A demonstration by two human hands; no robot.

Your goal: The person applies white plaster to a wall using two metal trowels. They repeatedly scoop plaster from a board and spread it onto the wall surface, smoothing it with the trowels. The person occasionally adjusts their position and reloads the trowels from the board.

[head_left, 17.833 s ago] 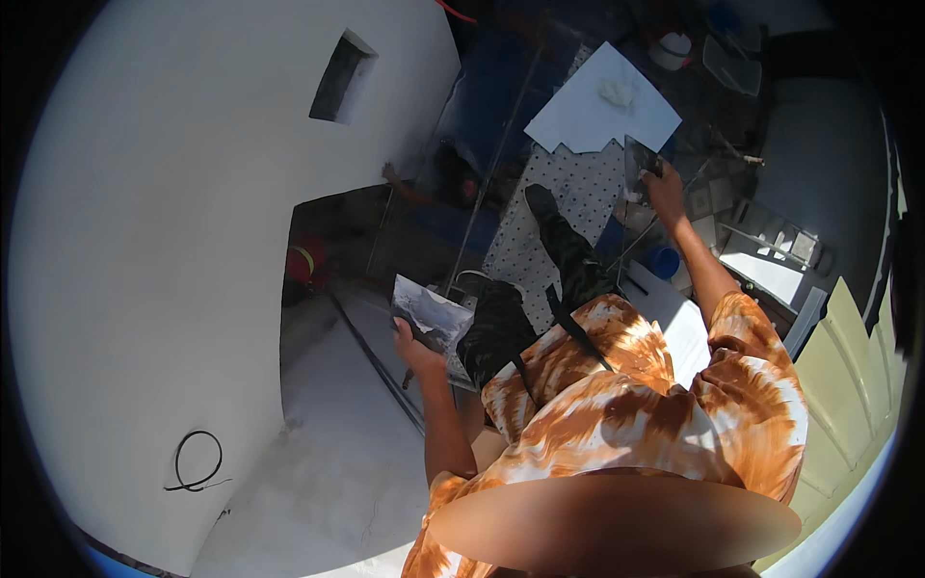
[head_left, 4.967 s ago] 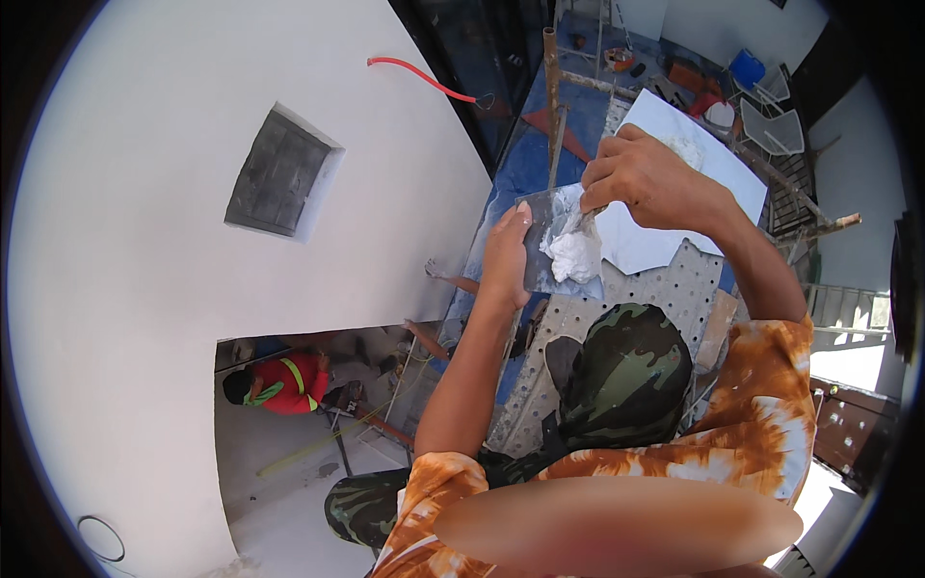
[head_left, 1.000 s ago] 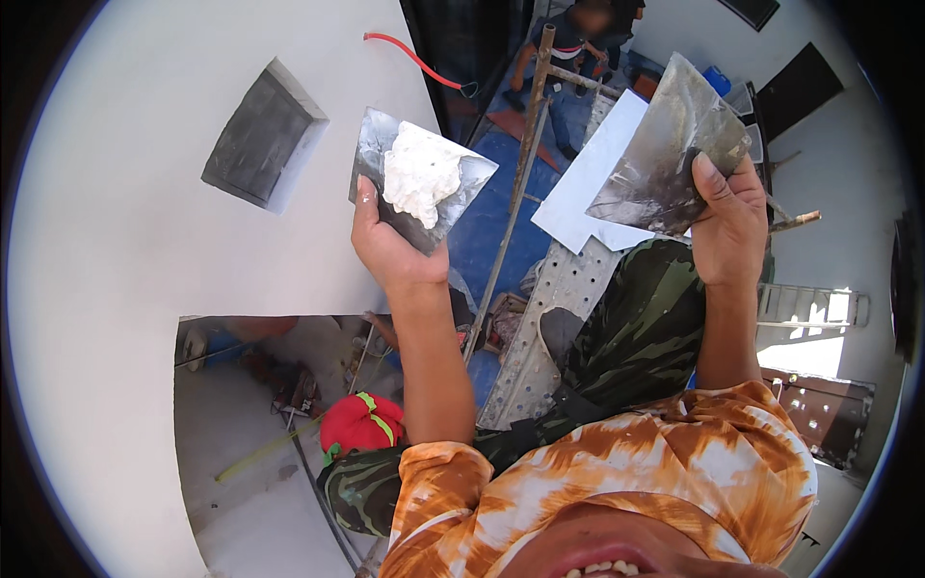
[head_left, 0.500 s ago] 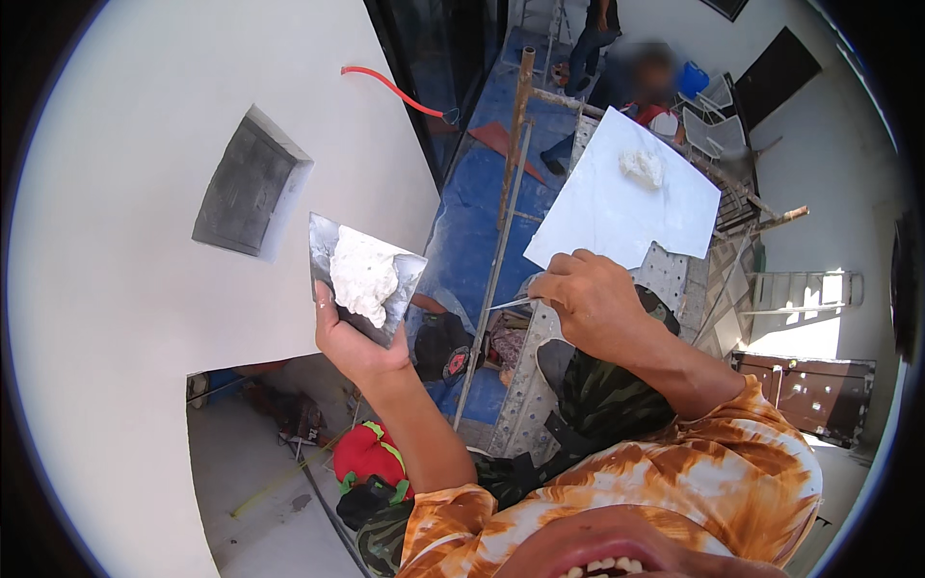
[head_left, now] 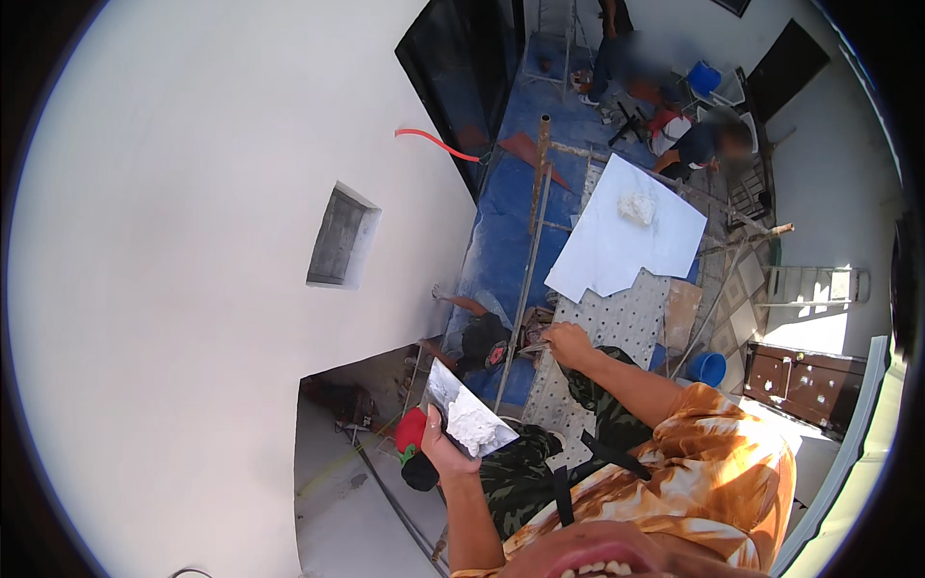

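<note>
My left hand (head_left: 445,451) grips a square metal plate (head_left: 445,385) from beneath, the thumb over its edge. On the plate lies a heap of wet white plaster (head_left: 472,424). My right hand (head_left: 570,345) is closed in front of my raised knee, over the perforated scaffold plank (head_left: 578,385). A thin tool seen edge-on, like a putty knife, sticks out from its fingers. Beyond that hand a white board (head_left: 607,241) rests on the plank, carrying another lump of white plaster (head_left: 637,207). Both hands are apart from the wall.
The white wall (head_left: 222,241) on the left has a square recess (head_left: 337,241) and a red tube (head_left: 438,142). Scaffold poles (head_left: 528,279) rise beside the plank. Below are a person (head_left: 485,339) near the wall, other people farther off, and a blue bucket (head_left: 708,367).
My left hand has lowered toward my body with the loaded plate. My right hand has drawn back from the white board's edge. The view has shifted, so the recess appears farther right.
</note>
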